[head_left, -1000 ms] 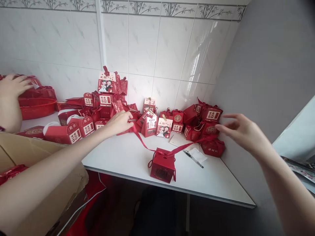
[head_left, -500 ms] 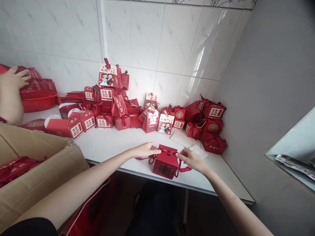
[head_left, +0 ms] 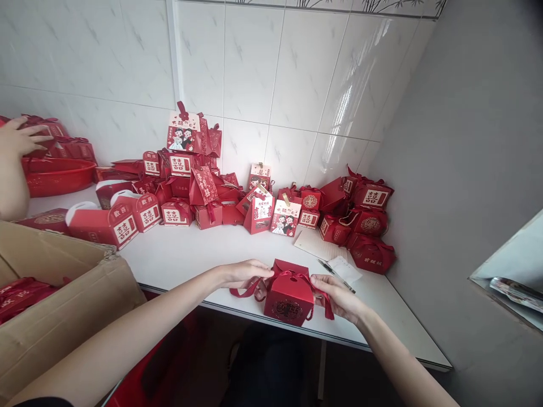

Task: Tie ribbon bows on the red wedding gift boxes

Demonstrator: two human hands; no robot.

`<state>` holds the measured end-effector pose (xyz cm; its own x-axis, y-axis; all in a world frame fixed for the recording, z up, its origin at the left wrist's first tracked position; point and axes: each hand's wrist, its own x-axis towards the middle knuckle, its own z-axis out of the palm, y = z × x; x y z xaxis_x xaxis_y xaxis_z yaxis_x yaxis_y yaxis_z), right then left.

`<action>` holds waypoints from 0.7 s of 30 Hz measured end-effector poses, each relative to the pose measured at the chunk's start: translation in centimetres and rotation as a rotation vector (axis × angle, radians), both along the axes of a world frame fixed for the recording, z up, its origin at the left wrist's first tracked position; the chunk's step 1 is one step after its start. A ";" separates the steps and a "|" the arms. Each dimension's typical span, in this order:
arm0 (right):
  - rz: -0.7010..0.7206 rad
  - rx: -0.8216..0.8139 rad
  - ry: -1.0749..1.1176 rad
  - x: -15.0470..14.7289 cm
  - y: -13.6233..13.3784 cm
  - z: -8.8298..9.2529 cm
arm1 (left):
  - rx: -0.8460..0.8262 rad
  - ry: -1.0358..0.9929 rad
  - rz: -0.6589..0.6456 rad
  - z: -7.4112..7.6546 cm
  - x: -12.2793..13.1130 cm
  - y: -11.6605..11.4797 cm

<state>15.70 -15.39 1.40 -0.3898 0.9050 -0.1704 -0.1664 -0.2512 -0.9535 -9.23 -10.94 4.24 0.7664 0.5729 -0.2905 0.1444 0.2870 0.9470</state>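
A red gift box (head_left: 289, 302) with a dark round pattern on its front sits at the front of the white table. A red ribbon (head_left: 292, 275) is tied across its top, its loose ends hanging at both sides. My left hand (head_left: 246, 277) is closed on the box's left side, thumb at the upper edge. On the opposite side, my right hand (head_left: 337, 295) grips the box with its thumb near the ribbon knot. The fingertips are partly hidden by the box and ribbon, one end of which falls across my right hand.
Several red gift boxes (head_left: 176, 213) are piled along the tiled wall. A pen (head_left: 336, 275) and papers (head_left: 320, 246) lie right of centre. At left are a cardboard box (head_left: 80, 305), a red basin (head_left: 59, 178) and another person's hand (head_left: 21, 138).
My hands have moved from the ribbon at the top down to the box's sides. The box appears slightly lower in view, and the pen now shows. The other person's hand has shifted slightly left.
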 end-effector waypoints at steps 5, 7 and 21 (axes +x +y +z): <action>-0.103 0.078 0.111 -0.2 3.0 -0.4 | -0.046 -0.164 0.088 -1.1 1.4 2.9; -0.131 0.091 0.131 -0.1 5.2 -0.5 | -0.035 -0.207 0.145 -1.6 2.3 4.7; 0.044 0.128 0.170 2.2 11.7 -4.2 | -0.087 -0.314 0.204 -4.4 2.8 10.6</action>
